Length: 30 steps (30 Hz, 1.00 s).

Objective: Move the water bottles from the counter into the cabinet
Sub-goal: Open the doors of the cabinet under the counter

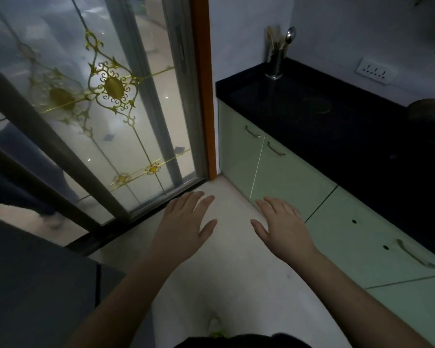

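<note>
My left hand [186, 222] and my right hand [281, 224] are stretched out in front of me over the pale floor, palms down, fingers straight, holding nothing. To the right runs a black counter [337, 126] with pale green cabinet doors [286, 177] below it, all closed. No water bottle is visible anywhere on the counter in this view.
A steel utensil holder [276, 59] with spoons stands at the counter's far left corner. A dark round pot [430, 114] sits at the right edge. A glass sliding door [106, 116] with gold ornament fills the left. A dark surface [35, 285] lies lower left.
</note>
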Available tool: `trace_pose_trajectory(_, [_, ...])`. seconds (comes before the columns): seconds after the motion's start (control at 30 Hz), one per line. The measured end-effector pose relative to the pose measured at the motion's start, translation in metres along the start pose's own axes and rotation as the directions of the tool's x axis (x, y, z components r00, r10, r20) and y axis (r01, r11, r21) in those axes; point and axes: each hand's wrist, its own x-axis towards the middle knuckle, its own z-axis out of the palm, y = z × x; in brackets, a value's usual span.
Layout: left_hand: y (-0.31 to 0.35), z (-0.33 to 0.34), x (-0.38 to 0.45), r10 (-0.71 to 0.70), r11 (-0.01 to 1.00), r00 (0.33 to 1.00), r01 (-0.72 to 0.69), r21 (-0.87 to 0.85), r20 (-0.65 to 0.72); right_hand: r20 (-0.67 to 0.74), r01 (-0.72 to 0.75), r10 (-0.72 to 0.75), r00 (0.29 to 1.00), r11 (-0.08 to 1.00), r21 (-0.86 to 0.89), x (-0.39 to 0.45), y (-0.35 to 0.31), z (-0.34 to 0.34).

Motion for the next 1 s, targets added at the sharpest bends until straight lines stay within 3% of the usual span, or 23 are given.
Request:
trace_pose_trajectory(0.47, [0.006,0.065,0.224,0.249,0.968,0.963,-0.251,0.009,0.106,0.064,-0.199,0.196,0.978,0.979,0.034,0.144,0.106,0.034])
trace_pose_trajectory(0.7, [-0.003,0.104,0.321,0.256,0.964,0.931,-0.266,0.005,0.260,0.162,-0.210,0.194,0.968,0.974,0.089,0.222,0.144,0.060])
trace_pose_trajectory(0.87, [-0.012,0.137,0.352,0.216,0.972,0.906,-0.233,0.003,0.363,0.217,-0.151,0.130,0.967,0.985,0.083,0.265,0.149,0.087])
trace_pose_trajectory(1.0, [-0.023,0.159,0.373,0.215,0.968,0.884,-0.250,0.032,0.416,0.221,-0.194,0.173,0.960,0.978,0.075,0.294,0.152,0.107])
